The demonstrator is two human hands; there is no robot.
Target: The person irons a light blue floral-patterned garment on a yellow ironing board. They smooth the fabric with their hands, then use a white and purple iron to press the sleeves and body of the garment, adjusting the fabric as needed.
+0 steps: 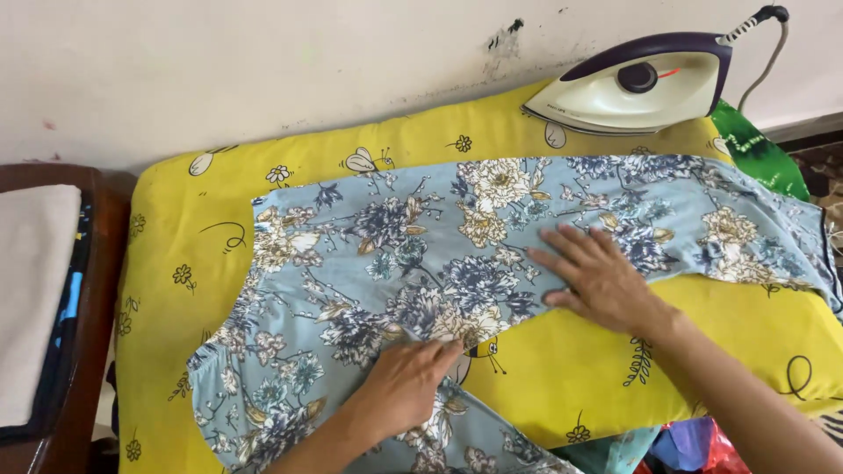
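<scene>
The blue floral garment [457,254] is lying spread across the yellow padded surface [571,369], one leg running right, the other toward the near edge. The left hand [408,382] is pressing flat on the fabric near the crotch seam, fingers together. The right hand [601,276] is resting palm-down with fingers spread on the right leg. A white and purple iron [637,88] is sitting at the far edge by the wall.

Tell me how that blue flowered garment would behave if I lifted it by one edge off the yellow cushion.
The blue flowered garment would probably droop: it lies thin and flat, following the yellow cushion. It looks light, since both the left hand and the right hand press it flat with open palms. It may slide rather than hold its shape.
</scene>
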